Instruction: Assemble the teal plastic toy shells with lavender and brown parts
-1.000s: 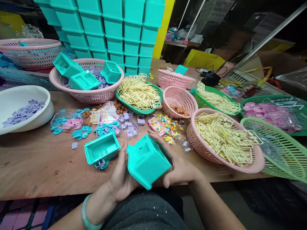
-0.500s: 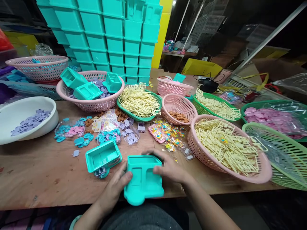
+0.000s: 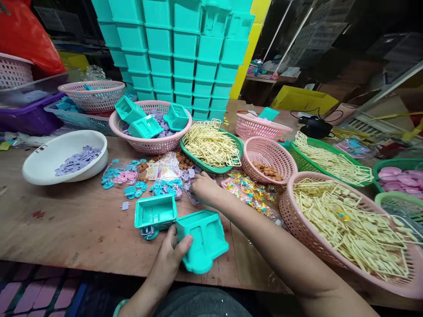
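Observation:
My left hand (image 3: 172, 253) grips the left edge of a teal plastic toy truck body (image 3: 203, 240) that lies at the near edge of the wooden table (image 3: 66, 224). A second teal truck body (image 3: 155, 212) sits just to its left, open side up, on small parts. My right hand (image 3: 204, 187) reaches forward over a clear packet of small purple pieces (image 3: 189, 176); its fingers curl down onto the pile, and whether it holds a piece I cannot tell.
Pink basket (image 3: 150, 143) with teal bodies and purple bits at back. White bowl (image 3: 64, 158) of purple pieces left. Green tray (image 3: 211, 149) and pink basket (image 3: 350, 229) hold cream sprues. Small pink basket (image 3: 268, 155) holds brown bits. Stacked teal bins (image 3: 185, 48) behind.
My right hand let go of the teal truck body and reached forward to the purple pieces. The body now lies on the table under my left hand. The view shifted left.

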The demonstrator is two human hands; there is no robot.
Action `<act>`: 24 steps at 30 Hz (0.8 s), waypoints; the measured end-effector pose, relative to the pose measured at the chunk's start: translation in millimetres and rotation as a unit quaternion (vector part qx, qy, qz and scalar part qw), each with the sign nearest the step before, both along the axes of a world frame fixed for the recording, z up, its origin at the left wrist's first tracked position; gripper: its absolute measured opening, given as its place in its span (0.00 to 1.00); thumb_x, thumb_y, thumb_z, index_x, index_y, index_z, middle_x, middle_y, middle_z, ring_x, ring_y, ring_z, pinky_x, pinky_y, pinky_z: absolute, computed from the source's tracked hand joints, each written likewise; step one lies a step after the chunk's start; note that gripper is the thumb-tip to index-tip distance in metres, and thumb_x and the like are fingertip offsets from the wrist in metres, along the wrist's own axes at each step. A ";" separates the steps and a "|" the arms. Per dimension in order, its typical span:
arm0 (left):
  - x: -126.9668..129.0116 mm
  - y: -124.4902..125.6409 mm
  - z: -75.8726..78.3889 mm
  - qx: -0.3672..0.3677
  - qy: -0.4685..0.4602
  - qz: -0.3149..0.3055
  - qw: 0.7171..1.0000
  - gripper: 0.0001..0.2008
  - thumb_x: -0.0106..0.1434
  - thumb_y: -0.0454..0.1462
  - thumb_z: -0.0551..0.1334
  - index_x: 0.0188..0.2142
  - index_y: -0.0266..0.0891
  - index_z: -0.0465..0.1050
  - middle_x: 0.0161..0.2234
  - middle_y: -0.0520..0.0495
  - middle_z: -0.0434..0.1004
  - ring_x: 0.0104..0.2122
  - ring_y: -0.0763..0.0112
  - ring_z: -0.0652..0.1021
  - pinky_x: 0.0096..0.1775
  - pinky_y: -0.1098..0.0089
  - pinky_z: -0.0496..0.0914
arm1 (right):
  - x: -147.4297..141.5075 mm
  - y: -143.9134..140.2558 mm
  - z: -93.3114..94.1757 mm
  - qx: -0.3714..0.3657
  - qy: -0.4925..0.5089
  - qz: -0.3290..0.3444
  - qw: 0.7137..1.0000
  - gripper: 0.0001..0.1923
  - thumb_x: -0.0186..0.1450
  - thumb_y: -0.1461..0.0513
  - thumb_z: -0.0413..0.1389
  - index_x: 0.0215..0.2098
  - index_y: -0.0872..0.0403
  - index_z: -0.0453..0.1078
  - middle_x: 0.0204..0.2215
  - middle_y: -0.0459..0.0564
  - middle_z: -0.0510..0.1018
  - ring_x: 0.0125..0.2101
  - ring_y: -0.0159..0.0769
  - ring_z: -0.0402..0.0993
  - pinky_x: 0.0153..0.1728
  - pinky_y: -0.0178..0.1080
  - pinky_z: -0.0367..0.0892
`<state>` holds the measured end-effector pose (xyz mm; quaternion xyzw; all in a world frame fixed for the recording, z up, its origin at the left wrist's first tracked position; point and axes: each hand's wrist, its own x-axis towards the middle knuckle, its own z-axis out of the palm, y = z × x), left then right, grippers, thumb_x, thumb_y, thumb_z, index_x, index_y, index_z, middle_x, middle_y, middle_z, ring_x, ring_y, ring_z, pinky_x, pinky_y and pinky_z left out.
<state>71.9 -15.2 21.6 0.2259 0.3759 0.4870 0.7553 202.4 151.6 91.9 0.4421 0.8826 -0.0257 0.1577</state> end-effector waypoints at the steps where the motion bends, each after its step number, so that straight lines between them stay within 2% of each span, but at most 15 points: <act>1: 0.9 0.7 -1.0 0.002 -0.003 0.001 1.000 0.30 0.58 0.51 0.71 0.55 0.39 0.73 0.56 0.41 0.80 0.58 0.47 0.77 0.57 0.55 0.72 | 4.7 -2.7 2.3 0.006 0.015 -0.003 1.000 0.08 0.66 0.67 0.59 0.31 0.58 0.80 0.36 0.59 0.82 0.42 0.44 0.73 0.42 0.43 0.60; 3: 3.3 3.1 -3.7 0.005 -0.010 -0.006 1.000 0.31 0.59 0.51 0.70 0.57 0.39 0.72 0.58 0.40 0.79 0.59 0.47 0.76 0.58 0.55 0.72 | 18.7 -14.1 10.1 0.033 0.049 -0.026 0.998 0.10 0.71 0.65 0.55 0.36 0.57 0.79 0.41 0.58 0.81 0.43 0.42 0.73 0.42 0.41 0.62; 5: 6.5 6.2 -6.4 0.006 -0.020 -0.016 1.000 0.32 0.60 0.52 0.70 0.59 0.39 0.71 0.59 0.38 0.77 0.60 0.47 0.75 0.58 0.55 0.72 | 36.0 -36.8 19.7 0.066 0.157 -0.095 0.981 0.12 0.73 0.63 0.52 0.41 0.57 0.78 0.40 0.56 0.81 0.41 0.39 0.75 0.41 0.39 0.65; 6: 8.4 7.7 -7.4 0.007 -0.026 -0.020 0.999 0.33 0.60 0.52 0.70 0.60 0.39 0.70 0.60 0.38 0.77 0.60 0.47 0.75 0.58 0.55 0.72 | 44.2 -52.7 24.4 0.069 0.239 -0.142 0.958 0.11 0.73 0.61 0.52 0.42 0.56 0.77 0.37 0.54 0.81 0.38 0.37 0.75 0.38 0.37 0.66; 8: 12.2 10.4 -8.5 0.011 -0.038 -0.026 0.999 0.33 0.61 0.52 0.69 0.61 0.38 0.69 0.60 0.37 0.76 0.60 0.48 0.74 0.58 0.55 0.72 | 55.7 -90.5 32.2 0.032 0.408 -0.237 0.881 0.09 0.71 0.58 0.56 0.39 0.54 0.76 0.31 0.49 0.80 0.32 0.35 0.75 0.33 0.35 0.67; 9: 14.0 11.4 -8.6 0.013 -0.044 -0.030 0.998 0.33 0.62 0.51 0.69 0.61 0.38 0.68 0.61 0.37 0.76 0.61 0.48 0.74 0.59 0.55 0.71 | 58.0 -110.1 34.7 0.000 0.458 -0.272 0.846 0.10 0.70 0.56 0.57 0.37 0.54 0.76 0.30 0.47 0.79 0.30 0.35 0.74 0.30 0.35 0.67; 11: 16.9 12.9 -8.3 0.012 -0.055 -0.042 0.998 0.33 0.63 0.51 0.68 0.62 0.38 0.67 0.60 0.38 0.76 0.60 0.50 0.75 0.59 0.56 0.71 | 55.9 -144.4 36.3 -0.030 0.498 -0.316 0.807 0.12 0.69 0.54 0.58 0.34 0.53 0.75 0.28 0.46 0.78 0.29 0.34 0.73 0.29 0.34 0.67; 13: 18.7 13.7 -7.8 0.005 -0.061 -0.054 0.997 0.33 0.63 0.50 0.68 0.62 0.39 0.66 0.59 0.38 0.77 0.59 0.51 0.76 0.58 0.57 0.72 | 48.1 -166.6 32.9 -0.014 0.502 -0.339 0.796 0.13 0.70 0.55 0.58 0.32 0.53 0.74 0.27 0.46 0.76 0.28 0.33 0.70 0.29 0.34 0.66; 15: 19.7 13.9 -7.1 0.005 -0.062 -0.062 0.996 0.32 0.63 0.50 0.69 0.61 0.38 0.65 0.58 0.38 0.78 0.57 0.51 0.77 0.57 0.57 0.73 | 39.5 -175.6 26.5 0.015 0.499 -0.342 0.796 0.13 0.70 0.56 0.57 0.30 0.53 0.72 0.26 0.45 0.74 0.27 0.32 0.68 0.29 0.34 0.65; 19: 21.2 13.2 -4.5 0.007 -0.062 -0.066 0.996 0.31 0.62 0.49 0.70 0.59 0.38 0.66 0.56 0.38 0.79 0.56 0.52 0.78 0.55 0.59 0.74 | 30.3 -173.0 15.1 0.042 0.491 -0.324 0.808 0.14 0.71 0.57 0.56 0.28 0.53 0.71 0.24 0.44 0.70 0.27 0.32 0.67 0.29 0.35 0.63; 24: 24.0 13.0 0.7 0.006 -0.047 -0.055 0.997 0.31 0.58 0.51 0.72 0.54 0.39 0.67 0.53 0.39 0.81 0.52 0.54 0.80 0.49 0.63 0.76 | 30.0 -169.7 10.8 0.062 0.482 -0.317 0.815 0.13 0.71 0.58 0.56 0.29 0.53 0.72 0.23 0.44 0.71 0.26 0.31 0.67 0.29 0.35 0.64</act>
